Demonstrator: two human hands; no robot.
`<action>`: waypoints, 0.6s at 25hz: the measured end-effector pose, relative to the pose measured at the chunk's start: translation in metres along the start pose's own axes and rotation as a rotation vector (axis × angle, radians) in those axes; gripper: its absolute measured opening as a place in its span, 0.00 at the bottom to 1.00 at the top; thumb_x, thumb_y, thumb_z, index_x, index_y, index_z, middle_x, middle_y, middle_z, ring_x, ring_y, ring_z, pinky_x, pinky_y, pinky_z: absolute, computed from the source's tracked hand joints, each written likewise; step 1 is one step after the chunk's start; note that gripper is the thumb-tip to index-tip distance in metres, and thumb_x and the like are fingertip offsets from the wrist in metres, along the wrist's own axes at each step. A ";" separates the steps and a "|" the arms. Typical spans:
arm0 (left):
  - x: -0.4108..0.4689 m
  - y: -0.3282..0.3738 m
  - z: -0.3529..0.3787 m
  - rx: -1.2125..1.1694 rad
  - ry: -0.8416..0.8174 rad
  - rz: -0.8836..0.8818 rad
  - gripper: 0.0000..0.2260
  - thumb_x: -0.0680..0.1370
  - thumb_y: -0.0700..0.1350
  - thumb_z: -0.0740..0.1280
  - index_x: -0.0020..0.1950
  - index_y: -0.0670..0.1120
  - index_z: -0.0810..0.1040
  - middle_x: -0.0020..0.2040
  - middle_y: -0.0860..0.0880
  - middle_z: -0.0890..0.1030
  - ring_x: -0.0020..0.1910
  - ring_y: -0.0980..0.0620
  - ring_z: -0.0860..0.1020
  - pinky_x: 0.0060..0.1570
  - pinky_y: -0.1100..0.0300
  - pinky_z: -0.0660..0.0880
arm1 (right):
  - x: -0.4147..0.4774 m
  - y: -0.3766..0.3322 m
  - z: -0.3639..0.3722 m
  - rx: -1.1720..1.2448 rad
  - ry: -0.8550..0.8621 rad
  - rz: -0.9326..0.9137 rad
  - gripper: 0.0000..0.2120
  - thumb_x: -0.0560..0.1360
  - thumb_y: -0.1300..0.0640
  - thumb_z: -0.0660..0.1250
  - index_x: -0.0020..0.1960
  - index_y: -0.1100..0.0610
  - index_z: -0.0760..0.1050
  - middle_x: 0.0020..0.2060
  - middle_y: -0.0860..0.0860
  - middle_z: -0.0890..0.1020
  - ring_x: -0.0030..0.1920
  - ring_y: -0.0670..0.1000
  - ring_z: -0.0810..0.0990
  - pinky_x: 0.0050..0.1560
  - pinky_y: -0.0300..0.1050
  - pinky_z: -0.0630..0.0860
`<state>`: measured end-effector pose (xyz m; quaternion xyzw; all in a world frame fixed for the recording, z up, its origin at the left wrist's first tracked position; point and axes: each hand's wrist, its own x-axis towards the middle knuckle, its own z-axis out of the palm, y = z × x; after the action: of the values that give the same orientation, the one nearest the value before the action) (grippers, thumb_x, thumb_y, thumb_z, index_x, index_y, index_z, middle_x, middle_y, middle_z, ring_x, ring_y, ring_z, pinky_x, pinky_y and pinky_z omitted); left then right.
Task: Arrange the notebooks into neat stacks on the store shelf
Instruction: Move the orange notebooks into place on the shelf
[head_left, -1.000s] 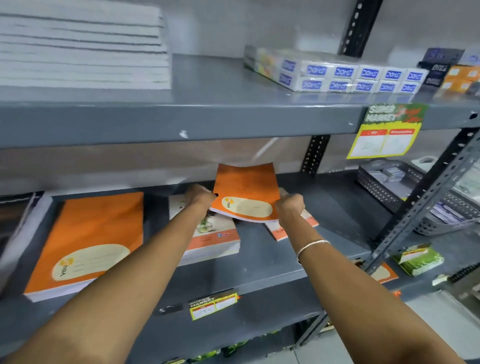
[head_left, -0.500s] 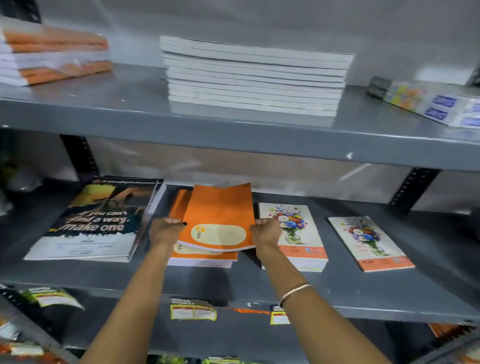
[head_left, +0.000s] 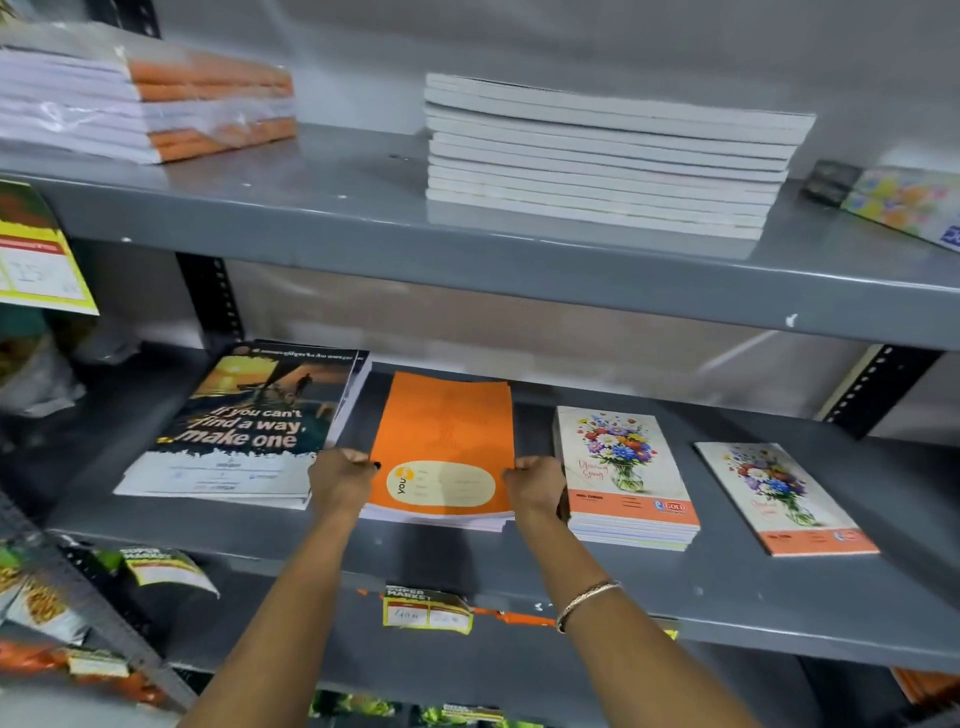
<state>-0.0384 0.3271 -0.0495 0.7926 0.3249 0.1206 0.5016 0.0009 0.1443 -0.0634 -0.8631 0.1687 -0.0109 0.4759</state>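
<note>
Orange notebooks (head_left: 441, 441) sit mid-shelf with our left hand (head_left: 340, 475) and right hand (head_left: 535, 480) pinching the pile's side edges, so that stack's basically squared while the lone floral notebook (head_left: 784, 499) far right needs joining the floral stack (head_left: 623, 473).

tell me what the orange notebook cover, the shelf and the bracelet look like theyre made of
Orange notebook: thin card or paper cover, matte, over white page edges. Shelf: looks like grey painted metal, smooth with a faint sheen and small chips. Bracelet: seemingly gold-toned metal, shiny; too small to be sure.
</note>
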 end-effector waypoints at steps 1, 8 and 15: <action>-0.002 0.001 0.000 0.044 -0.003 0.008 0.10 0.72 0.35 0.68 0.51 0.32 0.81 0.53 0.34 0.82 0.52 0.40 0.79 0.55 0.53 0.74 | 0.000 0.001 -0.001 -0.018 -0.007 0.012 0.13 0.70 0.72 0.60 0.29 0.60 0.72 0.26 0.55 0.71 0.24 0.49 0.63 0.21 0.35 0.62; -0.020 0.030 0.021 0.216 0.135 0.160 0.09 0.74 0.42 0.64 0.48 0.38 0.81 0.55 0.37 0.79 0.53 0.37 0.78 0.47 0.49 0.75 | 0.018 -0.005 -0.031 -0.005 0.021 -0.038 0.13 0.71 0.70 0.65 0.29 0.62 0.73 0.32 0.63 0.78 0.35 0.56 0.75 0.36 0.43 0.73; -0.075 0.112 0.130 -0.009 -0.263 0.443 0.10 0.74 0.35 0.62 0.46 0.30 0.81 0.43 0.33 0.82 0.42 0.47 0.77 0.51 0.49 0.75 | 0.069 0.024 -0.144 -0.018 0.179 0.042 0.13 0.72 0.68 0.62 0.30 0.59 0.69 0.31 0.59 0.72 0.37 0.55 0.67 0.40 0.39 0.65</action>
<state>0.0159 0.1543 -0.0023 0.8510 0.0749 0.1249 0.5045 0.0336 -0.0059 -0.0146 -0.8593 0.2288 -0.0763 0.4511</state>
